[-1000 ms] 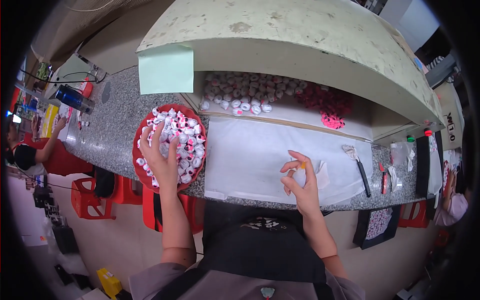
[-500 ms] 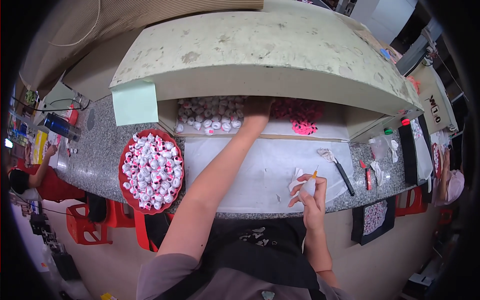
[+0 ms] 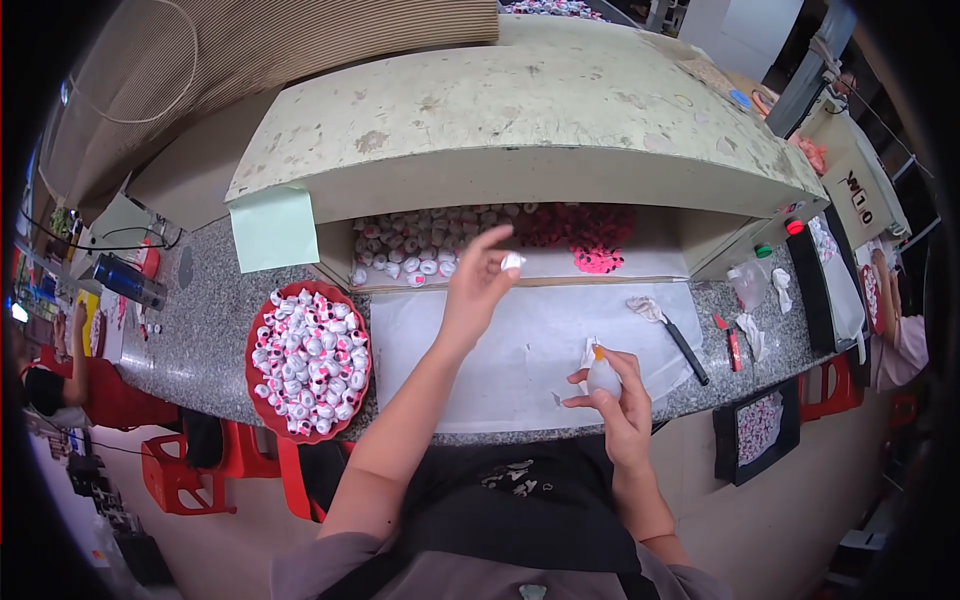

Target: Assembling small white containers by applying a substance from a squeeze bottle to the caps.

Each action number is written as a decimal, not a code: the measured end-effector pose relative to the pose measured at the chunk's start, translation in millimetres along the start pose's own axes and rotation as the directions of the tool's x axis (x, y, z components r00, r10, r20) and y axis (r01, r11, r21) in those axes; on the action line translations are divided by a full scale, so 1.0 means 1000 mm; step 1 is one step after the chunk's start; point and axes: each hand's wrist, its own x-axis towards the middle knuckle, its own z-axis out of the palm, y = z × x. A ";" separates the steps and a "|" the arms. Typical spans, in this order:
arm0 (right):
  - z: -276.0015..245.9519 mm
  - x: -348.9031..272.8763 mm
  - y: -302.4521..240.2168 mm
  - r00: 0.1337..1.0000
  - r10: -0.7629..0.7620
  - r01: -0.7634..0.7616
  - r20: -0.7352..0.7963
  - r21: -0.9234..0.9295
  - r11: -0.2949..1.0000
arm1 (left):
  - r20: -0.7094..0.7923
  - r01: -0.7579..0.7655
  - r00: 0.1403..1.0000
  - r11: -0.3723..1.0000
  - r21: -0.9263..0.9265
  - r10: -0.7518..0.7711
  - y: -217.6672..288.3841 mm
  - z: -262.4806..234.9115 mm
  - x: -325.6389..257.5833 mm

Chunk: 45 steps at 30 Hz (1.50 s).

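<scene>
My left hand (image 3: 478,285) is raised over the white paper sheet (image 3: 520,350), just in front of the shelf opening. Its fingertips pinch a small white piece (image 3: 512,262). My right hand (image 3: 618,405) hovers near the counter's front edge and grips a small squeeze bottle (image 3: 603,376) with an orange tip pointing up. A round red tray (image 3: 258,385) heaped with several white and pink pieces lies to the left of the paper. Inside the shelf stand rows of white pieces (image 3: 415,250) and pink pieces (image 3: 590,240).
A dark-handled tool (image 3: 682,348) lies right of the paper, with small bottles and rags (image 3: 750,285) beyond it. A green note (image 3: 273,228) hangs on the hood's left corner. Other people sit at far right (image 3: 900,330) and far left (image 3: 50,385). Red stools (image 3: 180,470) stand below.
My left hand left the red tray, reached into the shelf, and now has drawn back a little with a white piece in its fingertips. My right hand kept hold of the bottle.
</scene>
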 end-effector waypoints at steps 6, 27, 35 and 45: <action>0.016 -0.003 -0.012 0.977 -0.155 0.168 -0.146 0.076 0.983 | 0.068 0.162 0.987 0.885 -0.436 -0.147 0.039 -0.010 -0.082; 0.039 -0.019 -0.017 0.774 -0.548 0.633 0.316 -0.393 0.667 | 0.015 0.032 0.999 0.846 -0.532 -0.028 0.039 -0.014 -0.126; 0.039 -0.016 -0.017 0.761 -0.545 0.648 0.352 -0.368 0.667 | 0.012 0.030 1.000 0.850 -0.527 -0.027 0.039 -0.013 -0.125; 0.036 -0.016 -0.015 0.755 -0.570 0.656 0.325 -0.359 0.664 | 0.032 0.047 0.999 0.850 -0.525 -0.036 0.038 -0.013 -0.126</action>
